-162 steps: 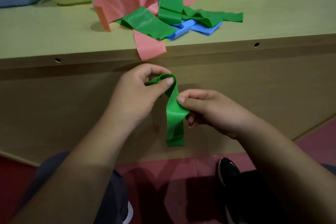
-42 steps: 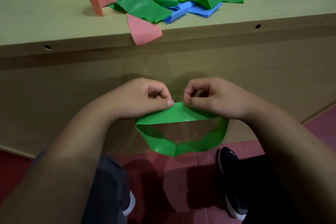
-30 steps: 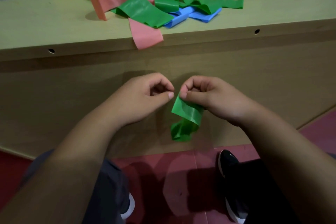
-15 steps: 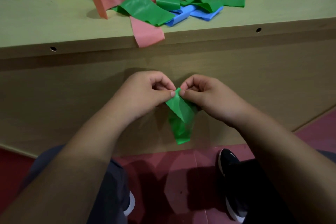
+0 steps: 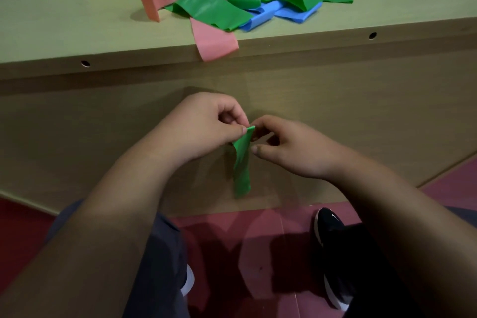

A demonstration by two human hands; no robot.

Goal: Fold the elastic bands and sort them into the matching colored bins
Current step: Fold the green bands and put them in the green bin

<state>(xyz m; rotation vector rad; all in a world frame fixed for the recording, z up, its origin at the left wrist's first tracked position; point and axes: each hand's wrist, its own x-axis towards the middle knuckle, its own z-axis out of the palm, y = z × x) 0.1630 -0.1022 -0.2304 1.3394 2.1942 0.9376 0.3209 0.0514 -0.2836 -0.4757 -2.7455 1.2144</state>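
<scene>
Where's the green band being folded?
Head view, centre: the green band hangs below the table edge, before the wooden panel, top pinched by the left hand, right hand beside it.

Dim overall; greenish cast. Brightest zone: worktop (image 5: 77, 26) at top of frame, lit from above. Slight softness on band pile (image 5: 219, 5); its shadow falls to its left. Faint shadow from left hand (image 5: 204, 131) and right hand (image 5: 291, 147) on wood panel (image 5: 361, 111) above them. Held green band (image 5: 242, 165) dull, edges fairly sharp. Bottom of frame: floor (image 5: 245, 240) dark, murky reflections. Worktop edge bowed by wide lens.
</scene>
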